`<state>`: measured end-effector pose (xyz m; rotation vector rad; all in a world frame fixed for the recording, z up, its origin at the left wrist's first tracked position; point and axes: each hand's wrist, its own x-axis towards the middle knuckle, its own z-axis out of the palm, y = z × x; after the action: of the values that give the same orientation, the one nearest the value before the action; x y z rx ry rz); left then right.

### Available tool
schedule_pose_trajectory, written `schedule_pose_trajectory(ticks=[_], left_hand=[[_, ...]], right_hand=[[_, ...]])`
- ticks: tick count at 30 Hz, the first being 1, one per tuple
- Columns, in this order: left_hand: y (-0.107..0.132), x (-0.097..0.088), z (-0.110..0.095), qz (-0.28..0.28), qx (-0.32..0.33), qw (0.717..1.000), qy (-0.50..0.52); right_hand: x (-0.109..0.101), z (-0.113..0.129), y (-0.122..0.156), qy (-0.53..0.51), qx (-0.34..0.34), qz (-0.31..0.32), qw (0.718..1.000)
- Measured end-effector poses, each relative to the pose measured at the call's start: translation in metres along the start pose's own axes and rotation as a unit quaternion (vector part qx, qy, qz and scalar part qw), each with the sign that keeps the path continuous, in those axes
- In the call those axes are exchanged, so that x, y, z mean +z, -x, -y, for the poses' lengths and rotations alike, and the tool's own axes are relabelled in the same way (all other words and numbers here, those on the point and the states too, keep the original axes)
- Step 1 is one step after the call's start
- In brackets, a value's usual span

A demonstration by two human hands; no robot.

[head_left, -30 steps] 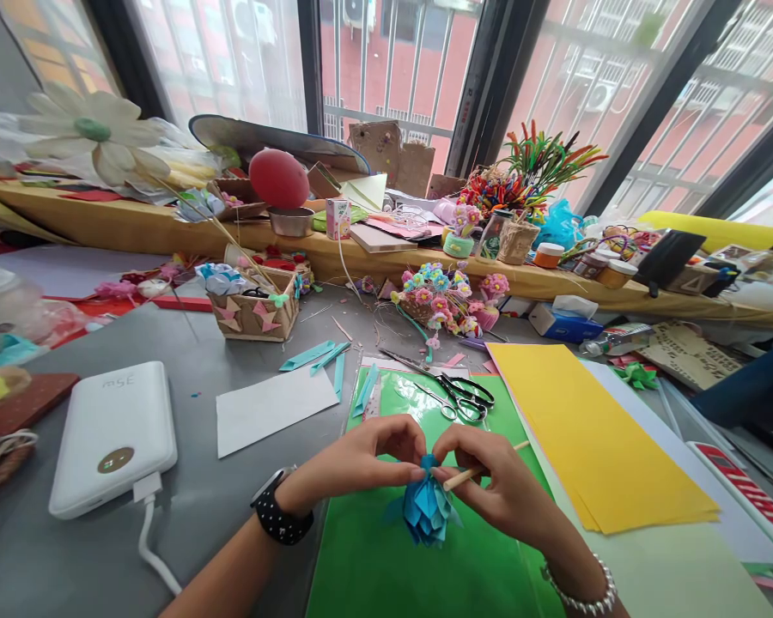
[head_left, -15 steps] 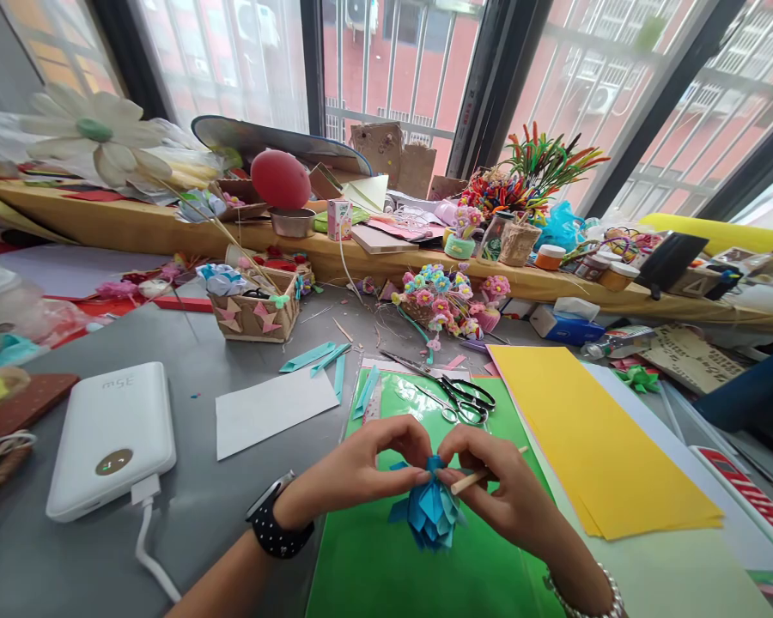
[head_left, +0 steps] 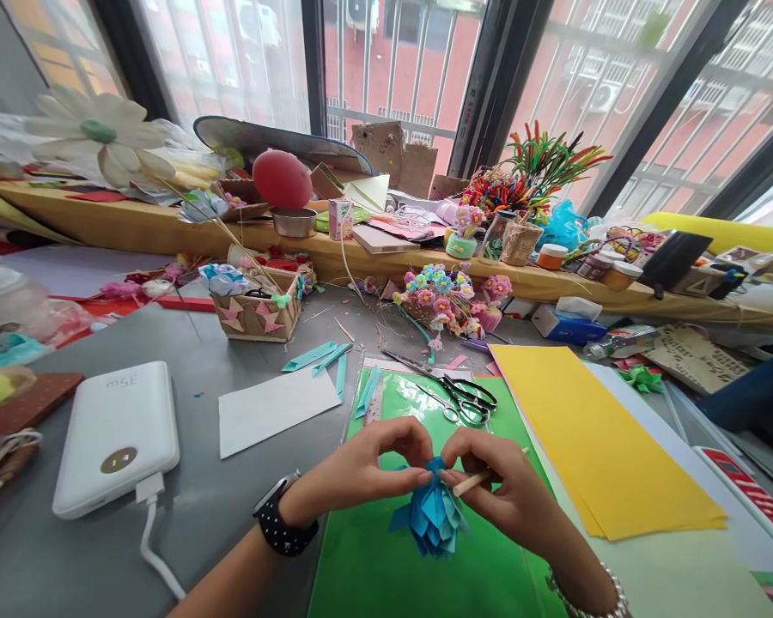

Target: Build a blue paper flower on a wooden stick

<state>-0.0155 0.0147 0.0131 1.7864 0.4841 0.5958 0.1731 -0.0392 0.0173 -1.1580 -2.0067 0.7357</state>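
A blue folded-paper flower [head_left: 433,518] hangs with its petals downward between my two hands, above a green sheet [head_left: 361,566]. My left hand [head_left: 390,455] pinches the narrow top of the flower between thumb and fingers from the left. From the right, my right hand [head_left: 493,481] pinches the same top. A thin wooden stick [head_left: 473,483] is also tucked in my right hand, its blunt end pointing left beside the flower. Beyond the hands lie black-handled scissors [head_left: 473,399] and a smaller silver pair [head_left: 441,403].
Yellow paper sheets [head_left: 611,446] lie to the right. Folded blue-green strips [head_left: 310,356] and a white card [head_left: 276,412] are at the left, with a white power bank [head_left: 119,438] and its cable. A cardboard box [head_left: 258,316] and pipe-cleaner flowers [head_left: 441,300] stand farther back.
Both hands keep their pinch on the paper flower and have hardly moved. The whole view has shifted very slightly.
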Motion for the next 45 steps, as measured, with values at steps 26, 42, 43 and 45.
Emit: schedule_pose_trajectory(ticks=[26, 42, 43, 45], left_hand=[[0.0, 0.004, 0.0, -0.023, 0.016, 1.0, -0.011], [-0.001, 0.001, 0.003, -0.044, -0.003, 0.997, -0.057], [-0.001, 0.001, 0.003, -0.047, -0.005, 0.997, -0.062], [-0.002, 0.0, 0.005, -0.048, -0.014, 0.996, -0.072]], right_hand=[[0.002, 0.001, 0.001, 0.018, -0.008, -0.011, 1.0], [0.005, -0.009, -0.001, 0.09, -0.065, -0.047, 0.993], [0.005, -0.01, -0.002, 0.096, -0.064, -0.049, 0.992], [0.006, -0.011, -0.002, 0.104, -0.058, -0.048, 0.992]])
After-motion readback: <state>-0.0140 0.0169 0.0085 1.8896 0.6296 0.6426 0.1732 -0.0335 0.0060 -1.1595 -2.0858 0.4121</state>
